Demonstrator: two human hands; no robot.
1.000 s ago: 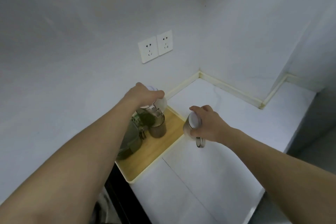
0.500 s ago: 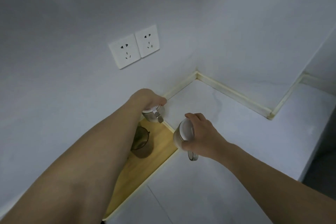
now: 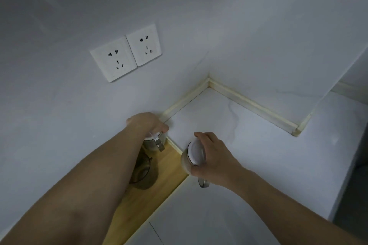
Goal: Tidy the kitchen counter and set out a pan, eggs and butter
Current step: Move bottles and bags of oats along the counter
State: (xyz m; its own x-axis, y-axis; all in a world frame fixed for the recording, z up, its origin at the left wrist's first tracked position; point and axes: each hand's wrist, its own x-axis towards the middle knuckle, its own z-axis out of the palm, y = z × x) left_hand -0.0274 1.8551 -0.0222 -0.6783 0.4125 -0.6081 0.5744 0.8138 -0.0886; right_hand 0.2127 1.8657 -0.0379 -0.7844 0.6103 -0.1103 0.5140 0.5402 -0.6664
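Two hands, two lidded jars in them, a third jar standing open on the tray.

Nearest, the right hand (image 3: 214, 160) curls its fingers and thumb round a white-lidded glass jar (image 3: 192, 158), held above the tray's right edge and tipped, its long axis leaning with the lid facing up and toward the viewer and its metal clasp (image 3: 203, 182) hanging below the palm. Beside it on the wooden tray (image 3: 169, 171) stands one open dark jar (image 3: 144, 173), upright, mouth up, partly hidden by the left forearm. Farther back, the left hand (image 3: 146, 123) grips from above a second white-lidded jar (image 3: 153, 142), upright at the tray's far corner against the wall; its fingers wrap the lid. Beyond lies the white counter (image 3: 249, 145), and on the wall two sockets (image 3: 127, 52) side by side.
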